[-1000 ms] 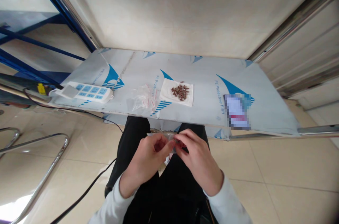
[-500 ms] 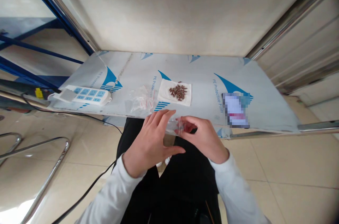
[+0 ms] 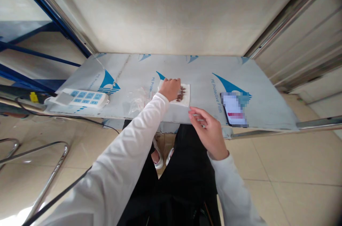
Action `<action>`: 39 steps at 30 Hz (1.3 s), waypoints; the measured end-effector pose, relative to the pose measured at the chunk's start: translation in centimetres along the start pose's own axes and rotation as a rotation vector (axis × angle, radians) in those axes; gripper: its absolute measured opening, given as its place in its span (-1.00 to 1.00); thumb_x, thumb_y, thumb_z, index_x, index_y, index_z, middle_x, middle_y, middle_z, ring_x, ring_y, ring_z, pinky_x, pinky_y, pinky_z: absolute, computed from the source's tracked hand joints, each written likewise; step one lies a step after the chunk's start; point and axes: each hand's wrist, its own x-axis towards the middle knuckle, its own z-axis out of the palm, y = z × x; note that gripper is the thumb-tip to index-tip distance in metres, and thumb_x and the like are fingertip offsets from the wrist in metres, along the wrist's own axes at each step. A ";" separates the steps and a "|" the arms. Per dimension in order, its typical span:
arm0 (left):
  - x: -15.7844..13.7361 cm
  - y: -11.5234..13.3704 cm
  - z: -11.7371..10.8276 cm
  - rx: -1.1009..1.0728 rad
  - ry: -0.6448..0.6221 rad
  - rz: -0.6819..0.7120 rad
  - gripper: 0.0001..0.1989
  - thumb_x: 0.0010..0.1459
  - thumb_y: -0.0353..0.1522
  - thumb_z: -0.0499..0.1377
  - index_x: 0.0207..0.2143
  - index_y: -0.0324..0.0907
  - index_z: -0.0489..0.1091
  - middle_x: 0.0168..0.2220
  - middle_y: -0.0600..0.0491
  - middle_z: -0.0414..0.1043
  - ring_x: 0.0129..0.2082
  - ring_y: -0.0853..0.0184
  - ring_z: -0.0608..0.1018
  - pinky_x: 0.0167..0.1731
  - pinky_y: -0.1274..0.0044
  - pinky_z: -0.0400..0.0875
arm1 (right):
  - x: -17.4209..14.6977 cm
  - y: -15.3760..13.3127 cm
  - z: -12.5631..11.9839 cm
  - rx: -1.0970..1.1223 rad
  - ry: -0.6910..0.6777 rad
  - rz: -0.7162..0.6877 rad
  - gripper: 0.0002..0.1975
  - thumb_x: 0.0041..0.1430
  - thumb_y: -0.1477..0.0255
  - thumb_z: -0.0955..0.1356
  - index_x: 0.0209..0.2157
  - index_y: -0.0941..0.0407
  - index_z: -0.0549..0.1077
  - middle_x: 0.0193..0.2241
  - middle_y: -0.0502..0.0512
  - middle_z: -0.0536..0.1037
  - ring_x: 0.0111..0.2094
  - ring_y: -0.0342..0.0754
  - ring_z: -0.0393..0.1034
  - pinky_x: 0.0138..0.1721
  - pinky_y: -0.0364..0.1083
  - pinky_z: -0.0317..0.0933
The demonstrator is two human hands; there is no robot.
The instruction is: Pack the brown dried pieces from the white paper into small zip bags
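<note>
My left hand [image 3: 171, 90] reaches over a white cloth or paper sheet [image 3: 186, 102] on the table. Its fingers curl down at the left side of a pile of small reddish-brown rod-like pieces [image 3: 181, 94]. The hand covers part of the pile, and its fingertips are hidden, so what they hold does not show. My right hand [image 3: 208, 131] hovers at the table's front edge, fingers loosely bent and apart from the thumb, with nothing visible in it. Several clear plastic bags [image 3: 137, 100] with red lines lie left of the sheet, partly behind my left sleeve.
The table [image 3: 200, 72] has a film with blue marks. A white power strip [image 3: 85, 98] lies at its left end and a phone [image 3: 235, 109], blurred out, at the right. A black cable [image 3: 66, 113] hangs along the front edge. A metal chair frame [image 3: 50, 176] stands at lower left.
My left hand has moved forward from beside the right hand to the pile. The clear plastic bag at my right hand is no longer visible, and that hand's fingers have loosened.
</note>
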 end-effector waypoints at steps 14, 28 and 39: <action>6.4 0.8 3.5 0.232 -0.161 0.132 -0.70 0.06 -0.47 0.14 -0.12 -0.22 0.47 -0.17 -0.15 0.57 -0.06 0.10 0.51 0.11 0.31 -0.09 | -3.7 2.2 -0.6 -0.001 -0.057 0.151 -0.68 0.21 0.26 0.32 -0.10 0.13 0.50 -0.26 0.16 0.62 -0.28 -0.02 0.51 -0.23 -0.03 0.40; -3.6 -8.9 3.5 0.010 0.183 -0.290 -0.20 0.04 -0.06 0.21 0.20 -0.34 0.08 0.07 -0.30 0.34 0.06 -0.05 0.35 0.03 0.24 0.14 | -5.2 3.1 -1.2 -0.018 -0.064 0.170 -0.69 0.22 0.25 0.31 -0.10 0.12 0.51 -0.23 0.17 0.62 -0.24 0.02 0.53 -0.19 0.00 0.41; -11.2 -9.1 10.6 -0.209 0.152 -0.380 -0.36 0.31 -0.07 -0.16 0.32 -0.22 -0.02 0.37 -0.18 -0.10 0.35 0.03 0.02 0.25 0.21 -0.05 | -5.5 2.5 1.2 -0.033 -0.168 0.130 -0.67 0.24 0.23 0.30 -0.11 0.14 0.51 -0.24 0.20 0.62 -0.26 0.02 0.53 -0.18 0.02 0.41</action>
